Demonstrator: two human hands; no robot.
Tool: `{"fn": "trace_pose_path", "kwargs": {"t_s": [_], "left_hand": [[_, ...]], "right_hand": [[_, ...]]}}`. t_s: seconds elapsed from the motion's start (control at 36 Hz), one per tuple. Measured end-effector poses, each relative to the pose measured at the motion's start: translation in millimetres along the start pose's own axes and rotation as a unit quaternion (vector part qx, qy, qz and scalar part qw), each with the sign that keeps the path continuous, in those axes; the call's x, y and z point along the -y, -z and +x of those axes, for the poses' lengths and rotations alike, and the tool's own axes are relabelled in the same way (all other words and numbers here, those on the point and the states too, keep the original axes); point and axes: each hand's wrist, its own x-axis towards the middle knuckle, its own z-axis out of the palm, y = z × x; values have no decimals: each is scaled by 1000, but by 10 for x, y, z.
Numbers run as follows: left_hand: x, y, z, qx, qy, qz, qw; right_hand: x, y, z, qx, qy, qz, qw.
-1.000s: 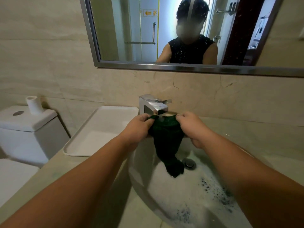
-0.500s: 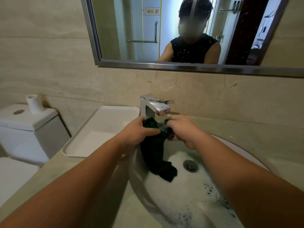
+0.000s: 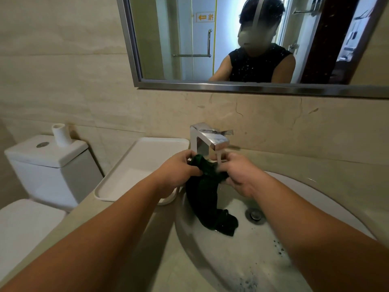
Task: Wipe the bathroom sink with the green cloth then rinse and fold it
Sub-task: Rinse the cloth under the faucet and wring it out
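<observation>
A wet dark green cloth (image 3: 205,199) hangs bunched under the chrome tap (image 3: 208,140), and a stream of water runs from the spout onto its top. My left hand (image 3: 179,169) grips the cloth's upper left part. My right hand (image 3: 240,173) grips its upper right part, close against the left. The cloth's lower end trails down into the white sink (image 3: 242,253), beside the drain (image 3: 255,215). Foam and dark specks lie on the basin's bottom.
A white tray (image 3: 139,163) sits on the beige counter left of the sink. A toilet cistern (image 3: 48,165) with a paper roll stands further left. A mirror (image 3: 231,43) hangs on the tiled wall above the tap.
My hands have drawn closer together, bunching the cloth's top under the running water. The hanging end has shifted left of the drain.
</observation>
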Motion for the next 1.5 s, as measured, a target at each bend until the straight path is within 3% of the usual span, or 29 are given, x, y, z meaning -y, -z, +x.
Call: {"fn": "trace_pose_path", "kwargs": {"t_s": [0.17, 0.25, 0.31, 0.44, 0.53, 0.58, 0.64, 0.78, 0.86, 0.97, 1.03, 1.08, 1.14, 1.28, 1.42, 1.5], "left_hand": [[6, 67, -39, 1, -3, 16, 1000], [-9, 58, -27, -26, -15, 53, 998], [-33, 11, -9, -37, -32, 85, 995], [-125, -210, 5, -60, -65, 150, 985], [-166, -307, -11, -73, -58, 145, 985], [-188, -315, -37, -64, -39, 80, 994], [-205, -310, -73, -50, -33, -13, 998], [-248, -309, -189, -21, -49, -132, 990], [-206, -303, -196, -40, -46, -123, 991], [-202, -315, -166, -53, -51, -126, 989], [-181, -322, -136, -62, -35, -105, 992], [-124, -337, -92, -64, -15, -81, 995], [-69, -349, -45, -70, -5, -58, 996], [-40, -389, 37, -63, 7, -74, 995], [-35, -398, 27, 21, -18, -135, 990], [-22, -406, -10, 35, -26, -209, 977]], "right_hand": [[67, 64, -40, -32, 57, -191, 979], [209, 190, -118, -40, 123, -430, 893], [362, 257, -223, -41, 128, -526, 840], [688, 381, -480, -52, 106, -592, 797], [807, 421, -642, -63, 122, -533, 835], [883, 430, -747, -76, 132, -470, 869], [952, 427, -837, -94, 159, -436, 881], [1005, 415, -974, -159, 236, -429, 858], [900, 442, -968, -160, 199, -488, 835], [812, 538, -877, -203, 177, -472, 839], [713, 533, -775, -176, 122, -457, 863], [545, 513, -666, -142, 60, -351, 924], [412, 492, -585, -130, 34, -263, 955], [223, 358, -406, -74, 33, -226, 971], [98, 203, -362, 35, 44, -233, 971], [43, 201, -289, 11, 78, -213, 974]]}}
